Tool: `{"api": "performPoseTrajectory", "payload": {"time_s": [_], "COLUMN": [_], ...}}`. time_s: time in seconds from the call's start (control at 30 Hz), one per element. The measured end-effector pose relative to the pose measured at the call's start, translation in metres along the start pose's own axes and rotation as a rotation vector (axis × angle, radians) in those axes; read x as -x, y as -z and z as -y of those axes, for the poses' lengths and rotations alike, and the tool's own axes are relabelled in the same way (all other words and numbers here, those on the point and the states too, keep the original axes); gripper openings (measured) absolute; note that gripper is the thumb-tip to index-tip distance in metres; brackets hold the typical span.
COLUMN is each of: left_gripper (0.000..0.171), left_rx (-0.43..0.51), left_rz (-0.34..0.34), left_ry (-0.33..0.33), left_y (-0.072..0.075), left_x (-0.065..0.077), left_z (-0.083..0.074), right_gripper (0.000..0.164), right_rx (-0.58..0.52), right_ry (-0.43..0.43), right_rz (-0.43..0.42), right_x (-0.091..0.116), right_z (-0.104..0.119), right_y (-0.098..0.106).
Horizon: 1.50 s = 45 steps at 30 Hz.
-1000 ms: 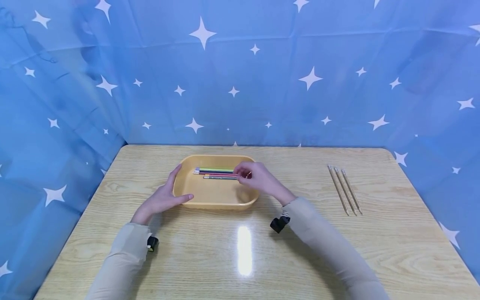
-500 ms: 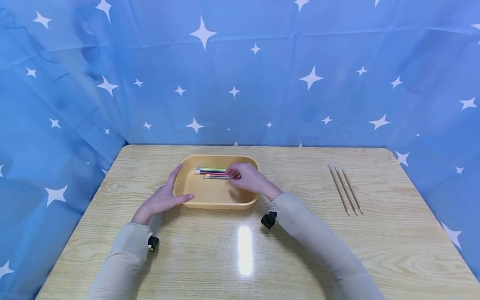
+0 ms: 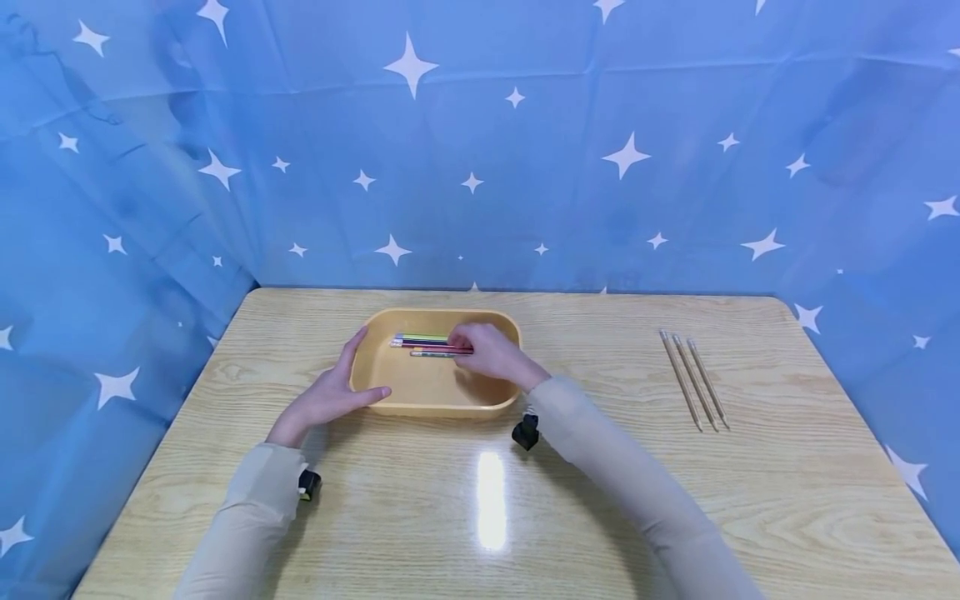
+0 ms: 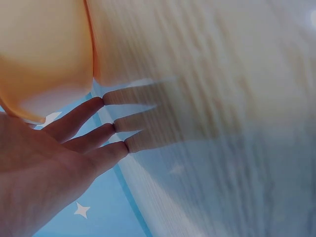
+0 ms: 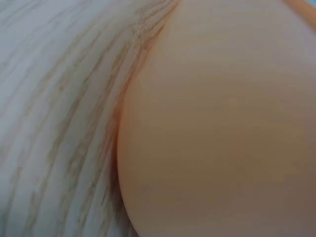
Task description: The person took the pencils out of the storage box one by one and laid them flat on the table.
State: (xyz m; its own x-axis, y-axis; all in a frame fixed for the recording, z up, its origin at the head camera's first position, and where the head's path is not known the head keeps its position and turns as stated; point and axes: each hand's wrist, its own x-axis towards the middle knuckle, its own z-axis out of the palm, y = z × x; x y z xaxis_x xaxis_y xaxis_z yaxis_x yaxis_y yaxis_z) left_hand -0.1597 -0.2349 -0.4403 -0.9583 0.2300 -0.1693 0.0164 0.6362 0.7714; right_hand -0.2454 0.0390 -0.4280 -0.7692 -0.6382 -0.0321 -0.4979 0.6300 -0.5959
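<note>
Several pencils point(image 3: 423, 340) lie side by side in a shallow yellow-orange tray point(image 3: 420, 410), eraser ends to the left. Their colours include light green, dark blue and red. My right hand point(image 3: 491, 352) is over their right part, fingers bent down onto them; its fingertips are hidden, so a firm pinch cannot be made out. My left hand point(image 3: 328, 398) rests at the tray's left end, thumb over the front rim and fingers along the side. In the left wrist view its fingers point(image 4: 81, 116) reach out fairly straight beside the tray wall point(image 4: 49, 54).
Three gold-coloured pencils point(image 3: 693, 381) lie apart at the right of the wooden table point(image 3: 600, 533). A blue curtain with white stars point(image 3: 525, 208) hangs behind and at the sides. The right wrist view holds only the tray's outer wall point(image 5: 212, 123) and wood grain.
My right hand has moved left along the pencils inside the tray. The left hand has kept its place at the tray's end, and the tray and gold pencils stay where they were.
</note>
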Motion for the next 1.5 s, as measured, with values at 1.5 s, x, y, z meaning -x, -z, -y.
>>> {"api": "performPoseTrajectory", "payload": {"time_s": [1.5], "left_gripper": [0.108], "left_rx": [0.018], "left_rz": [0.004], "left_ry": [0.012], "left_y": [0.0], "left_x": [-0.001], "left_z": [-0.001], "right_gripper": [0.025], "right_rx": [-0.005], "right_ry": [0.016], "right_rz": [0.072], "right_x": [-0.004], "right_z": [0.0], "right_y": [-0.01]}}
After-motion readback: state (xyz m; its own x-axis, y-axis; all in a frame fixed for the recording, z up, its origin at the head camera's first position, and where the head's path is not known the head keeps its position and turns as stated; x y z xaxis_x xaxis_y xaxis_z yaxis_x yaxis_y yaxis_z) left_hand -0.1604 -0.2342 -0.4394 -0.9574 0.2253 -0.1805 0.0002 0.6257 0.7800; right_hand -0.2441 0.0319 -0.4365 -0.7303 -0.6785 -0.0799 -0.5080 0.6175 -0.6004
